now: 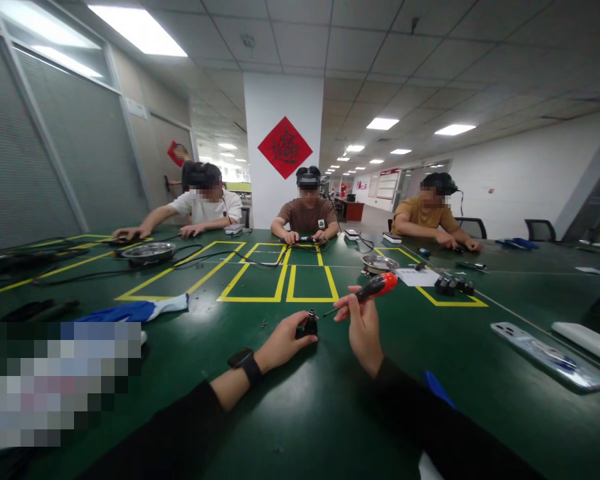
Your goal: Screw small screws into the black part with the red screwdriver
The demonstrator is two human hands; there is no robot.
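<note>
My left hand (286,339) is closed around a small black cylindrical part (311,323) with a metal ring near its top. It stands upright at the green tabletop; its lower end is partly hidden by my fingers. My right hand (364,327) grips a screwdriver (375,287) with a red and black handle. The screwdriver tilts, its thin shaft pointing down and left toward the black part, with the tip apart from it. A few tiny screws (264,324) lie on the table left of my left hand.
Yellow tape rectangles (285,300) mark the green table (300,427). Metal bowls (380,264), black blocks (454,284), a white sheet (416,277) and a phone (547,357) lie to the right. Blue-white gloves (130,310) and cables (100,275) are left. Several people sit across.
</note>
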